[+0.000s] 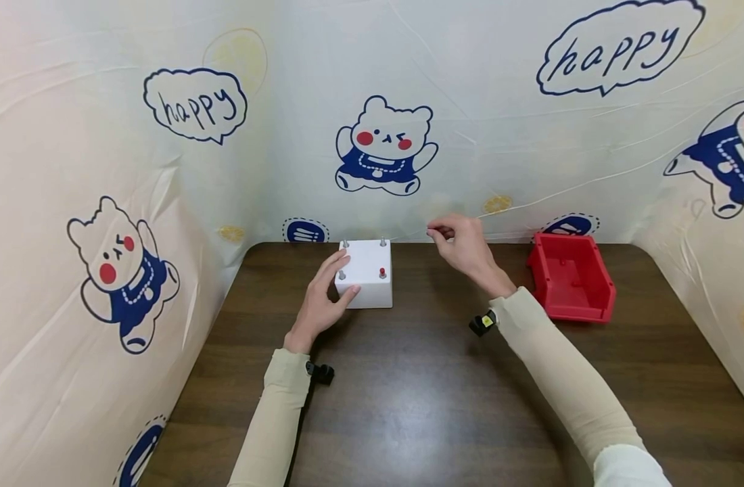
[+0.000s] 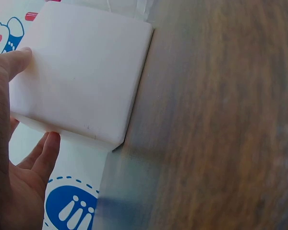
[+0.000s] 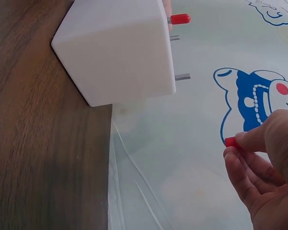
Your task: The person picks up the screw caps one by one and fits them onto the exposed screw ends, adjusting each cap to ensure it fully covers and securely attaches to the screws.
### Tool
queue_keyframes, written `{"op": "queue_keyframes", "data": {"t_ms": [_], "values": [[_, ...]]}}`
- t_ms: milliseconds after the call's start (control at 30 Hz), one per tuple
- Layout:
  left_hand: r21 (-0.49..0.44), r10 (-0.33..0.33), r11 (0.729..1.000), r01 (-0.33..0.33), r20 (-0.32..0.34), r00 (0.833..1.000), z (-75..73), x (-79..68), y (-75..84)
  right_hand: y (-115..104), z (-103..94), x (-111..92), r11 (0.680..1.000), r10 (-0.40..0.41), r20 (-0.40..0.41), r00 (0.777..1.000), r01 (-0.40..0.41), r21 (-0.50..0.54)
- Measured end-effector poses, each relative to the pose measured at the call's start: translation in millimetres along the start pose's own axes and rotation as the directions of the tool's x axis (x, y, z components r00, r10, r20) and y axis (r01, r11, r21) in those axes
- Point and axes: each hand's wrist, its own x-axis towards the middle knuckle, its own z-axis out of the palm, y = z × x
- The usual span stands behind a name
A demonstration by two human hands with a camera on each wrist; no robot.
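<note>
- Thumb and fingers of the left hand (image 1: 319, 304) hold the smooth white box-shaped block (image 1: 366, 265), thumb on its front face, fingers along its left side.
- That block sits on the dark brown wood-grained table (image 1: 402, 406), near the far edge. It looks stiff, fairly light and a little slippery on its plain faces; the sides make the sensible hold, away from the posts on top.
- One small red cylindrical cap (image 1: 382, 271) sits over the front right post of the block; three slim grey metal posts (image 3: 183, 76) stand bare at the other corners. Those look rigid and narrow, so a fitting should need careful lining up.
- Well to the right of the block, the open-topped red plastic bin (image 1: 575, 311) rests on the table.
- Raised off the table between block and bin, touching neither, the right hand (image 1: 465, 249) pinches a tiny red piece (image 3: 230, 142) between thumb and fingertip. Fingertips hide most of it, so its full shape is hard to tell. It should be very light and easily dropped; a gentle pinch on its sides, close to one end, would suit.
- Behind everything hangs a pale curtain (image 1: 299, 176) printed with bears.
</note>
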Motion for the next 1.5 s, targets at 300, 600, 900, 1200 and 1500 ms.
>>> {"op": "queue_keyframes", "data": {"t_ms": [300,600,900,1200,1500], "values": [[-0.001,-0.014,1.000,0.014,0.000,1.000,0.2,0.2,-0.1,-1.9,5.9,4.3,1.000,0.008,0.013,1.000,-0.008,0.001],[-0.010,-0.019,1.000,0.019,0.003,1.000,-0.6,0.1,-0.2,-6.3,11.9,9.8,1.000,0.026,0.024,0.999,-0.026,-0.011],[-0.011,-0.018,1.000,0.018,0.007,1.000,-1.3,0.2,1.0,-10.3,22.0,15.5,0.999,0.035,0.043,0.998,-0.035,0.005],[-0.005,-0.009,1.000,0.009,0.004,1.000,0.0,0.1,0.1,-9.3,32.1,17.8,0.999,0.048,0.048,0.998,-0.050,0.023],[-0.002,-0.005,1.000,0.005,0.006,1.000,-0.6,-0.1,-0.9,-7.9,43.3,19.2,0.999,0.036,0.050,0.998,-0.037,0.020]]}}
